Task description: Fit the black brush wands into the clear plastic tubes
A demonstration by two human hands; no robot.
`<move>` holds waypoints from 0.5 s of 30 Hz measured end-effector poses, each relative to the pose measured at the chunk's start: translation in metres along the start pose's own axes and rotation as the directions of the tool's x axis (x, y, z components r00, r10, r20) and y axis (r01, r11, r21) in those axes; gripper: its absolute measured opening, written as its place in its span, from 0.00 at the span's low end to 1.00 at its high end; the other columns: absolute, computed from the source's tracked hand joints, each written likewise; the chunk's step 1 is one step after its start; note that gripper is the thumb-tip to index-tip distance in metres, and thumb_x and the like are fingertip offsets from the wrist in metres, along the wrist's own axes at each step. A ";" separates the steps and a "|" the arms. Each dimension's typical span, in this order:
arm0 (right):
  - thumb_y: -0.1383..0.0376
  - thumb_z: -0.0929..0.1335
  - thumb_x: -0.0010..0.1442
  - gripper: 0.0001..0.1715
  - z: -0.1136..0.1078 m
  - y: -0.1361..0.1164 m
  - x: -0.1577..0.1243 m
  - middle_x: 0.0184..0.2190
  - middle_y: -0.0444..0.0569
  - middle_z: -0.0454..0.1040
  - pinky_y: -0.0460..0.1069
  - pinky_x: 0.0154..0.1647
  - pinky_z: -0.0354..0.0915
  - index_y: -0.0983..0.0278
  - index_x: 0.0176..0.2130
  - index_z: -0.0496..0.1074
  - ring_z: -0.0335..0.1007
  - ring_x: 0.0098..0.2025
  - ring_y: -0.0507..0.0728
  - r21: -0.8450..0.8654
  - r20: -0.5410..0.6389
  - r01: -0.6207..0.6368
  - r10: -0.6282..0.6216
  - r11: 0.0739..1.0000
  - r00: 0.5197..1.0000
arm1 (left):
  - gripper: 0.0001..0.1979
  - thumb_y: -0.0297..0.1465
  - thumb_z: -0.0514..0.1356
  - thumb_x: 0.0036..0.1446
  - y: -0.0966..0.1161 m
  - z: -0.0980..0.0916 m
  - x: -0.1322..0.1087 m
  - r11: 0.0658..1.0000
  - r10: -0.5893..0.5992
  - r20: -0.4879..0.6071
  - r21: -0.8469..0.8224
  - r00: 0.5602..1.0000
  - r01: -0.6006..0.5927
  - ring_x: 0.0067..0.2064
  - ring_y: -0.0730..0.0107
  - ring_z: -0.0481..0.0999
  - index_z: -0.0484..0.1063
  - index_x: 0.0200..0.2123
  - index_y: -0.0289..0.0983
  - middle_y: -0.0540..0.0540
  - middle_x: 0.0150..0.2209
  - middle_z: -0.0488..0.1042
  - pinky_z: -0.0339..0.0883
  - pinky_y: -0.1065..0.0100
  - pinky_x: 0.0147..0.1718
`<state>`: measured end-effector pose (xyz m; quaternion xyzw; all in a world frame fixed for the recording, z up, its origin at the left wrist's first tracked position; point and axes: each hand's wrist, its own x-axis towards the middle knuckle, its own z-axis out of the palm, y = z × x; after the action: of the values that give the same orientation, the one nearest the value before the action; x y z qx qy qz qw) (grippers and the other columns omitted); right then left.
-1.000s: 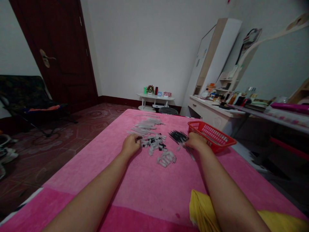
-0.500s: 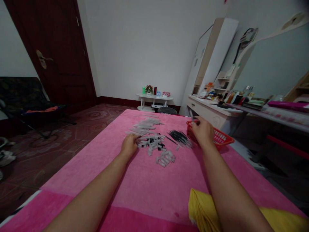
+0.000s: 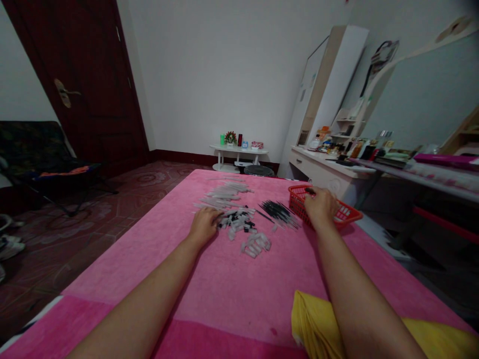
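Note:
My left hand (image 3: 204, 225) rests on the pink cloth at the left edge of a pile of small black and clear caps (image 3: 237, 220), its fingers curled at the pile; what they hold, if anything, is hidden. Over the red basket (image 3: 350, 215) is my right hand (image 3: 322, 205), fingers bent together around something dark and too small to name. Between the basket and the caps lie thin black-tipped refills (image 3: 279, 213). Clear tubes (image 3: 226, 193) are heaped behind the cap pile, and several clear pieces (image 3: 256, 244) lie in front of it.
A yellow cloth (image 3: 316, 321) lies under my right forearm on the pink-covered table (image 3: 239, 289). Bottles stand on a dresser (image 3: 325, 169) at the right. A folding chair (image 3: 33, 149) is at the left, and a small white stand (image 3: 239, 149) is beyond the table.
The pale stick that showed upright in my right hand is no longer visible, and that hand has turned and lowered over the basket. My left hand has shifted slightly right.

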<state>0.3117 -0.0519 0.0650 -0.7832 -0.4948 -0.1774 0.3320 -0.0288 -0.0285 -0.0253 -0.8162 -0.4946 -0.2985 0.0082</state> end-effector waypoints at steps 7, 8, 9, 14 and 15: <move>0.64 0.65 0.55 0.16 0.022 -0.041 -0.026 0.41 0.49 0.78 0.47 0.40 0.62 0.59 0.42 0.77 0.72 0.44 0.57 0.054 0.474 0.239 -0.236 0.969 0.848 | 0.23 0.18 0.54 0.49 0.002 0.004 0.002 0.996 0.076 0.006 -0.037 0.997 -0.076 0.43 0.62 0.70 0.74 0.48 0.39 0.42 0.40 0.75 0.63 0.64 0.43; 0.64 0.66 0.54 0.15 0.027 -0.043 -0.031 0.40 0.49 0.78 0.47 0.39 0.63 0.59 0.41 0.77 0.72 0.43 0.57 0.043 0.496 0.249 -0.237 0.968 0.835 | 0.25 0.17 0.54 0.47 0.001 0.004 0.002 0.997 0.066 0.000 -0.035 0.998 -0.066 0.43 0.61 0.70 0.74 0.48 0.38 0.42 0.40 0.75 0.63 0.64 0.43; 0.64 0.66 0.53 0.15 0.031 -0.044 -0.036 0.40 0.49 0.78 0.46 0.39 0.63 0.58 0.40 0.78 0.72 0.43 0.57 0.036 0.510 0.257 -0.239 0.966 0.826 | 0.26 0.16 0.54 0.45 0.001 0.004 0.001 0.998 0.057 -0.009 -0.041 0.998 -0.057 0.43 0.61 0.69 0.73 0.48 0.38 0.41 0.39 0.74 0.63 0.64 0.43; 0.63 0.69 0.51 0.13 0.046 -0.045 -0.052 0.41 0.49 0.77 0.47 0.40 0.63 0.58 0.40 0.77 0.72 0.45 0.57 -0.006 0.544 0.295 -0.245 0.956 0.803 | 0.30 0.14 0.51 0.41 0.001 0.006 0.000 0.987 0.066 -0.058 -0.143 0.996 -0.074 0.43 0.62 0.69 0.72 0.48 0.35 0.41 0.39 0.71 0.64 0.64 0.42; 0.63 0.69 0.51 0.14 0.047 -0.045 -0.053 0.42 0.50 0.77 0.47 0.40 0.63 0.58 0.40 0.77 0.72 0.45 0.58 -0.021 0.545 0.296 -0.237 0.955 0.804 | 0.29 0.14 0.51 0.41 0.001 0.007 0.000 0.984 0.072 -0.066 -0.157 0.995 -0.082 0.43 0.62 0.68 0.73 0.47 0.34 0.41 0.39 0.71 0.64 0.64 0.42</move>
<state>0.2450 -0.0411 0.0144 -0.7402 -0.6629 -0.0219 0.1103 -0.0247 -0.0267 -0.0306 -0.8234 -0.4367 -0.3609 -0.0310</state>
